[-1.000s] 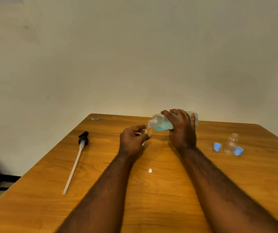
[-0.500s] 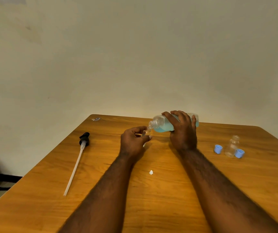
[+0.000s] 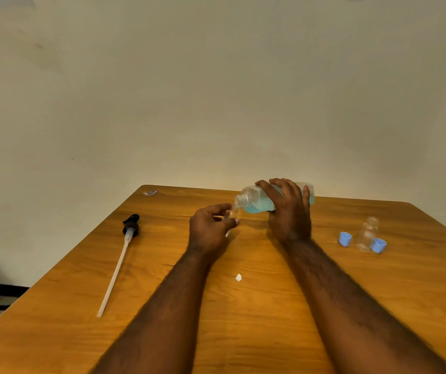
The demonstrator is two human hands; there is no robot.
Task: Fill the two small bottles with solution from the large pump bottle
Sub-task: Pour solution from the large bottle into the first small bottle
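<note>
A wooden counter stands against a plain pale wall. Near its far edge, the right hand holds the large bottle lifted off the counter, fingers curled over the top of its body. The bottle's long axis runs left to right, almost level. Its open threaded neck points left and a little down. Blue solution pools along its lower side.

The left hand pinches a small bottle between thumb and curled fingers, just under the large bottle's neck. That bottle is clear and mostly hidden by the hand, so I cannot tell its tilt.

To the left lies the black pump head, its white dip tube running toward the near edge. On the right, a second small bottle stands upright and uncapped between two blue caps. The right-hand cap is just beside its base.

A white scrap lies between the forearms. A sticker sits at the far left corner, with print too small to read.
</note>
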